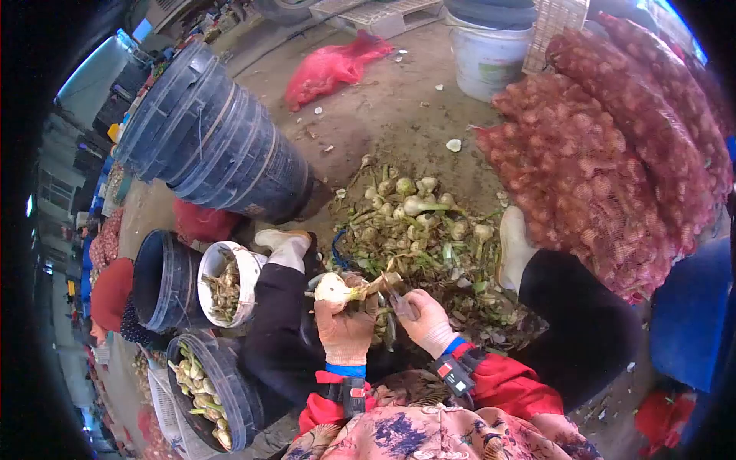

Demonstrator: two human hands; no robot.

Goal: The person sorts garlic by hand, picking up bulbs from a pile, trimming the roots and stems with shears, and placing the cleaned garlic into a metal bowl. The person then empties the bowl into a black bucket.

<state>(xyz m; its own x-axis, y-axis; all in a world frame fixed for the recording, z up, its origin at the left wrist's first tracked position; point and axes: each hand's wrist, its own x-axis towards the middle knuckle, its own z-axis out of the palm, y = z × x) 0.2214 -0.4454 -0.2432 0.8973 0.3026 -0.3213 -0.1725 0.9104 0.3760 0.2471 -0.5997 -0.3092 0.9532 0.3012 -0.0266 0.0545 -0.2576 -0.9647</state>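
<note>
My left hand (345, 331), in what looks like a knit work glove, holds a pale garlic bulb (332, 290) upright with its stalk (374, 287) pointing right. My right hand (431, 322) is closed around a knife (398, 302), its dark blade at or close to the stalk; whether it is cutting in cannot be made out. On the ground just beyond both hands lies a heap of garlic bulbs (414, 207) with green stalks, mixed with leaf trimmings (491, 307). Part of a container below my left hand is mostly hidden.
Stacked dark buckets (222, 142) lean at the left. Nearer stand a white bucket (205, 287) of trimmings, a black bucket (157, 284) and a bucket (244, 383) holding garlic. Full red mesh sacks (575, 169) fill the right. A person in red (113, 295) is at far left.
</note>
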